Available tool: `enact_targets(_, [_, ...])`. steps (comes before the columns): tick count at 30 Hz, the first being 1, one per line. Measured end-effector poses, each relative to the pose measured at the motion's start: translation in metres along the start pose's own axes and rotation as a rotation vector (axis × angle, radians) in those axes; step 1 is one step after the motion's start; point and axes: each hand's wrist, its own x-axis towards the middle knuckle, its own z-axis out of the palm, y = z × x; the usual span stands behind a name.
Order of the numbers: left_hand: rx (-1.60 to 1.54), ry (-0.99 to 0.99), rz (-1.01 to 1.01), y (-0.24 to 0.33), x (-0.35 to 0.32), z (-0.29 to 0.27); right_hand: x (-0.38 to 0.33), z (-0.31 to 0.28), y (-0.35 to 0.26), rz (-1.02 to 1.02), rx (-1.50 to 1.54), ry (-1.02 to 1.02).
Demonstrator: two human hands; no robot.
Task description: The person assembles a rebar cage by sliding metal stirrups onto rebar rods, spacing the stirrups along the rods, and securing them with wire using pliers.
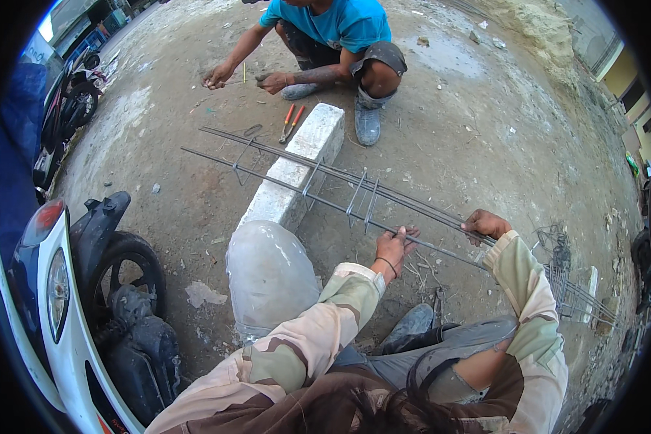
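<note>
A long rebar frame [412, 197] of thin steel rods with several wire stirrups lies slanted across a white block beam [325, 130], running down to the right past my arms. My left hand [392, 252] closes round the near rod, beside a pair of stirrups [362, 204] bunched on the frame. Further right, my right hand [487, 224] grips the far rods, its fingers curled over them. Red-handled pincers [291, 123] lie on the ground beside the beam. Another stirrup [252, 131] rests near the frame's far left end.
Opposite me a co-worker in a blue shirt [354, 29] squats, holding something thin in both hands. A motorbike [72, 318] stands close at my left. A pale grey rounded object [271, 275] sits at the beam's near end. Tangled wire [555, 242] lies at right.
</note>
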Motion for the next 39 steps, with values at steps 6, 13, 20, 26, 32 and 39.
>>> enact_targets(6, [-0.033, 0.02, -0.036, -0.009, 0.002, -0.006, 0.006, -0.006, 0.002, 0.008, -0.033, -0.033])
enact_targets(13, [-0.088, -0.001, -0.044, -0.015, 0.007, -0.008, 0.002, -0.008, -0.002, 0.048, 0.015, -0.056])
enact_targets(20, [0.692, 0.39, 0.009, -0.012, -0.024, -0.012, -0.005, -0.005, -0.007, 0.068, 0.019, -0.083])
enact_targets(26, [1.634, -0.241, 0.664, 0.268, -0.153, 0.029, -0.007, -0.023, 0.018, -0.113, 0.337, 0.357])
enact_targets(32, [2.166, 0.47, 0.616, 0.461, -0.025, -0.11, 0.003, -0.06, 0.028, -0.208, 0.203, 0.846])
enact_targets(39, [1.992, 0.623, 0.421, 0.439, 0.044, -0.225, -0.047, -0.034, -0.015, -0.383, 0.0, 0.909])
